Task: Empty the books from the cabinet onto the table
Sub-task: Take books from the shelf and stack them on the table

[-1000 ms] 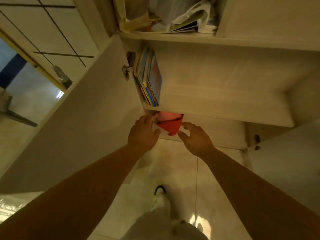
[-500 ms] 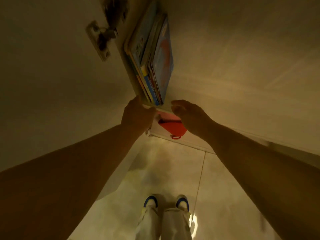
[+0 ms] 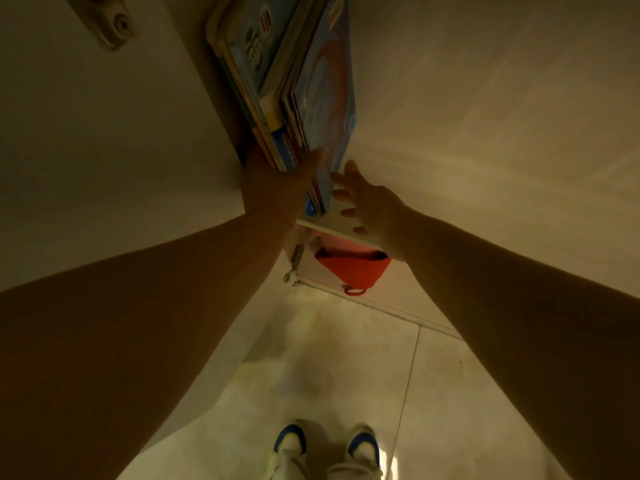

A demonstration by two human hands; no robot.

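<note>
Glossy pale floor tiles (image 3: 311,375) underfoot, marbled cream surface, thin dark grout line running off to the right of the shoes. Two white trainers with blue and yellow toe caps (image 3: 325,445) at the bottom edge, side by side.

Smooth matt cream cabinet door panel (image 3: 104,150) swung open on the left of the shelf; dull metal hinge plate (image 3: 107,26) fixed near its top. Flat cream shelf board (image 3: 450,150), faint grain, wide and bare to the right of the books.

Task items: a row of thin glossy picture books (image 3: 294,98) standing upright on that shelf, packed against its left wall. Covers mostly blue with orange and white artwork; spines narrow, yellow and blue, edges slightly fanned. Print too blurred to read.

Left hand (image 3: 273,188) at the front lower corner of the row, fingers curled round the spines and thumb laid over the outer cover, pinching the row. Right hand (image 3: 374,209) just right of the row, fingers spread and loose, tips close to the outermost cover; contact cannot be confirmed.

Below the shelf edge, an orange-red soft pouch-shaped item (image 3: 349,268), pointed downward, small ring loop at its tip, partly behind the right wrist. Material unclear.
</note>
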